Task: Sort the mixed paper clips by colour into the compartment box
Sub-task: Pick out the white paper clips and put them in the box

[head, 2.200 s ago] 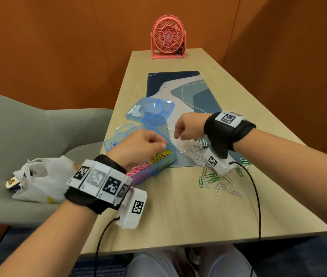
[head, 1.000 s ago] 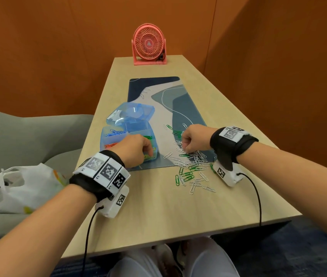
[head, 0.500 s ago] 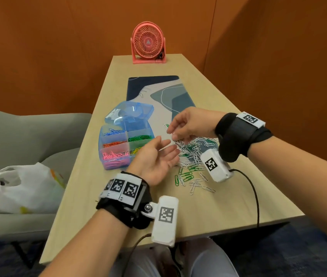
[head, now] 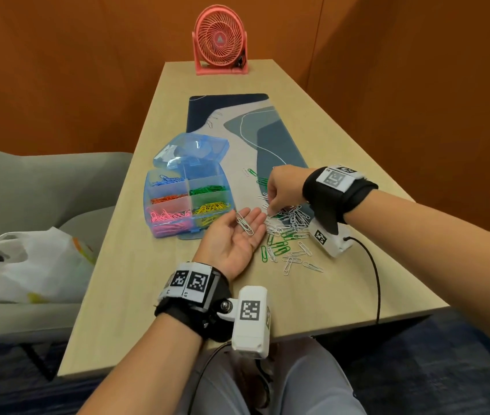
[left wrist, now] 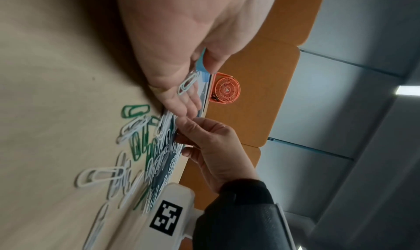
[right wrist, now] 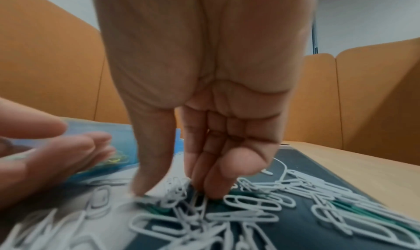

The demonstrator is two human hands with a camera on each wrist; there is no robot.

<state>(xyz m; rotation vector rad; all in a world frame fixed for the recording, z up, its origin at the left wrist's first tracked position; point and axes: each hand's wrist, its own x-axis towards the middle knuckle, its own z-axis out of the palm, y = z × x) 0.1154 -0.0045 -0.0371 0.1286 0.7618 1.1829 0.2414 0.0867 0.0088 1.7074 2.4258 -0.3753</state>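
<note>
Nearest my viewpoint, item one: left hand (head: 235, 237), palm up on the table (head: 154, 298), fingers relaxed and spread, gripping nothing. It serves as a tray; half a second ago it hung in the air, and now it rests just beside the pile. A second back it was still at the box.

Item two: white clips (head: 245, 225) lying loose across the left fingers. Their long axis runs along the fingers, from fingertip side back toward the palm. I judge whites are being gathered here for one batch drop.

Item three: mixed pile (head: 290, 232) of white and green clips, straddling the desk mat (head: 255, 130) edge and bare table, touching the left fingertips.

Item four: right hand (head: 282, 187), fingers pointed down into the pile, thumb and forefinger closing on a white clip (right wrist: 201, 204); it has come down since the previous frame. Whether the pinch is secure I cannot tell.

Item five: compartment box (head: 185, 202), lid open, left of the pile; blue, green, orange, yellow and pink cells filled.

Farthest: pink fan (head: 221, 41).
</note>
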